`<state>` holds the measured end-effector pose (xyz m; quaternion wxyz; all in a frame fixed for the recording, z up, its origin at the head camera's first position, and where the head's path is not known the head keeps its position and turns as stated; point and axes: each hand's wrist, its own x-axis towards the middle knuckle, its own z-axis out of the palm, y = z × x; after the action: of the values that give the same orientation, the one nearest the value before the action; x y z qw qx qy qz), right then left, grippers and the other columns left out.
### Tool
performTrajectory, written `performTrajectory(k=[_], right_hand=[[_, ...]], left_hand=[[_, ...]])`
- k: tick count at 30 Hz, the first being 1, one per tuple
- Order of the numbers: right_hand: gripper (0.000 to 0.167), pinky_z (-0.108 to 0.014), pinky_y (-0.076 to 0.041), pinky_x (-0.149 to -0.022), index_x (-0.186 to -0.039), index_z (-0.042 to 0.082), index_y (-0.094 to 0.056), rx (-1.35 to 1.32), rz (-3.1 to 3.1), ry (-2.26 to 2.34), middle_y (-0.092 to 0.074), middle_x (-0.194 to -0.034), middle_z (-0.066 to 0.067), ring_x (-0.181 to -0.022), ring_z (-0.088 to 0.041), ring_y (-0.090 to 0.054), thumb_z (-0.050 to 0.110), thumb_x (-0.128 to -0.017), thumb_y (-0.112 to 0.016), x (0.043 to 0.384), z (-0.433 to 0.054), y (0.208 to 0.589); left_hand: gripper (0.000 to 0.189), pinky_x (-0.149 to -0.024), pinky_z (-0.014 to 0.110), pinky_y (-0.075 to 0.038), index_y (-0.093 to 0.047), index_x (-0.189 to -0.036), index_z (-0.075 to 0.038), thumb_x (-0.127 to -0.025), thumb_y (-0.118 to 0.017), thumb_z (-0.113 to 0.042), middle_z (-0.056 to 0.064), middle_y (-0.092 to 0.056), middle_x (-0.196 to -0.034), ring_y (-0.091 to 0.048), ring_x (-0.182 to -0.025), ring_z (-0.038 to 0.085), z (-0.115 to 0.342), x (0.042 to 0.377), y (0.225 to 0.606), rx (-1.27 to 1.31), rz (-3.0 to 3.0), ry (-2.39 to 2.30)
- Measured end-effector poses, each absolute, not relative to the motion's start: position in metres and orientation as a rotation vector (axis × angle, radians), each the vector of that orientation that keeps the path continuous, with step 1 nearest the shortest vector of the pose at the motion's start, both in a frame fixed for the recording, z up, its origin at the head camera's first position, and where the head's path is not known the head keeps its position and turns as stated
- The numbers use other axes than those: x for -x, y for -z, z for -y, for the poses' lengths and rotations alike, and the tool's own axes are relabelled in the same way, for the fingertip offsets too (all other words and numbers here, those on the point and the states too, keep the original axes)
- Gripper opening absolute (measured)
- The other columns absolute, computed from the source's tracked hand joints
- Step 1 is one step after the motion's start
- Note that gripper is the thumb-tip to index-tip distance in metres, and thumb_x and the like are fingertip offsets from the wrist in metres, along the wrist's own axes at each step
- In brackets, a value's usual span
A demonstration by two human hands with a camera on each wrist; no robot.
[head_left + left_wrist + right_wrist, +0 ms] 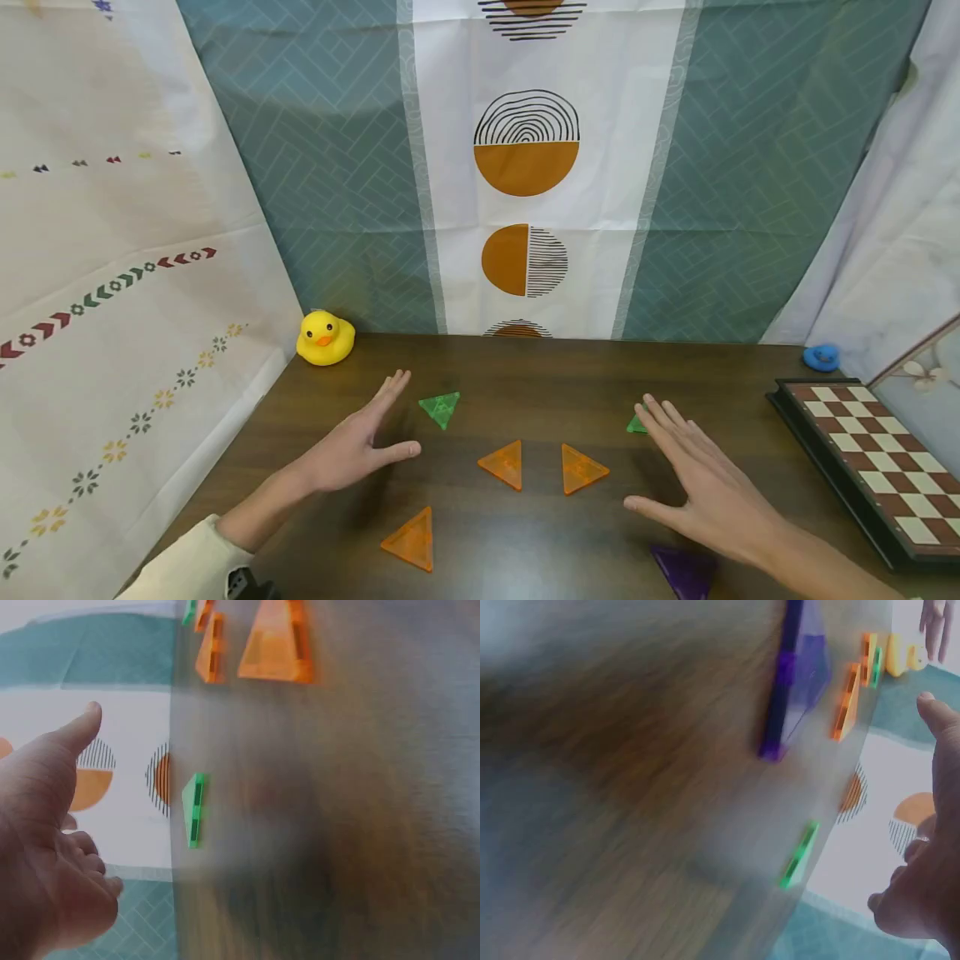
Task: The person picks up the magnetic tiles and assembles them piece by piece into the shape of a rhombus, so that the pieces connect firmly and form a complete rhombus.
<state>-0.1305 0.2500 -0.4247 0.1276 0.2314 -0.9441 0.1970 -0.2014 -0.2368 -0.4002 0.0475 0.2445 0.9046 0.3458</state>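
Both hands hover over a dark wooden table with nothing in them. My left hand (352,450) has its fingers extended and thumb spread, just left of a green triangle tile (440,409). On the right side, my right hand (701,483) reaches forward with straight fingers; it partly covers a second green triangle tile (637,421) in the head view. A purple triangle tile (686,572) lies below that hand, near the front. Between the hands are two orange triangle tiles, one left (506,464) and one right (581,469). Another orange triangle tile (415,540) sits nearer the front.
A yellow rubber duck (325,337) stands at the table's back left corner, a small blue duck (822,357) at the back right. Along the right edge lies a checkered game board (873,467). Patterned cloths (525,275) hang behind and beside the table (495,550).
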Motion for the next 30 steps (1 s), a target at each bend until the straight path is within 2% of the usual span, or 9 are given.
performTrajectory(k=[3,6,11,18,23,30], right_hand=[[0.114,-0.067,-0.027,-0.121,-0.172,0.024,-0.019,-0.673,2.763,-0.727,-0.023,-0.175,-0.012,-0.156,-0.045,-0.027,0.059,-0.085,-0.085,0.137,-0.237,0.422],[0.111,-0.076,-0.038,-0.108,-0.170,0.021,-0.026,-0.671,2.793,-0.859,-0.031,-0.171,-0.016,-0.152,-0.048,-0.033,0.057,-0.084,-0.086,0.143,-0.223,0.422],[0.104,-0.074,-0.042,-0.107,-0.166,0.017,-0.037,-0.717,2.844,-1.008,-0.039,-0.166,-0.020,-0.148,-0.047,-0.042,0.053,-0.084,-0.089,0.156,-0.203,0.427],[0.101,-0.070,-0.043,-0.110,-0.162,0.011,-0.042,-0.838,2.863,-1.109,-0.046,-0.162,-0.016,-0.145,-0.044,-0.046,0.047,-0.083,-0.092,0.173,-0.181,0.430],[0.097,-0.066,-0.045,-0.110,-0.159,0.006,-0.045,-0.910,2.847,-1.144,-0.050,-0.159,-0.017,-0.144,-0.043,-0.049,0.039,-0.082,-0.094,0.185,-0.165,0.432],[0.091,-0.059,-0.048,-0.109,-0.152,-0.001,-0.052,-1.014,2.824,-1.151,-0.058,-0.152,-0.016,-0.139,-0.038,-0.055,0.036,-0.081,-0.095,0.196,-0.147,0.440]], left_hand=[[0.111,-0.123,0.065,-0.026,-0.003,-0.173,-0.023,-0.096,-0.078,-0.048,0.007,-0.003,-0.178,-0.011,-0.161,0.037,0.235,0.214,0.398,-0.732,-2.761,-1.124],[0.112,-0.123,0.064,-0.025,-0.006,-0.173,-0.021,-0.094,-0.082,-0.045,0.012,-0.007,-0.177,-0.016,-0.160,0.039,0.230,0.226,0.397,-0.717,-2.778,-1.173],[0.111,-0.124,0.063,-0.024,-0.012,-0.172,-0.018,-0.092,-0.086,-0.038,0.013,-0.014,-0.177,-0.019,-0.160,0.038,0.217,0.242,0.398,-0.674,-2.787,-1.220],[0.112,-0.126,0.060,-0.023,-0.012,-0.171,-0.008,-0.091,-0.088,-0.028,0.014,-0.017,-0.176,-0.019,-0.161,0.035,0.205,0.260,0.410,-0.675,-2.752,-1.228],[0.107,-0.122,0.060,-0.032,-0.020,-0.169,-0.002,-0.091,-0.087,-0.029,0.020,-0.028,-0.171,-0.032,-0.155,0.040,0.202,0.269,0.420,-0.702,-2.759,-1.122],[0.100,-0.119,0.058,-0.039,-0.031,-0.167,-0.004,-0.090,-0.088,-0.034,0.018,-0.037,-0.168,-0.044,-0.149,0.037,0.202,0.276,0.436,-0.739,-2.746,-0.961]])
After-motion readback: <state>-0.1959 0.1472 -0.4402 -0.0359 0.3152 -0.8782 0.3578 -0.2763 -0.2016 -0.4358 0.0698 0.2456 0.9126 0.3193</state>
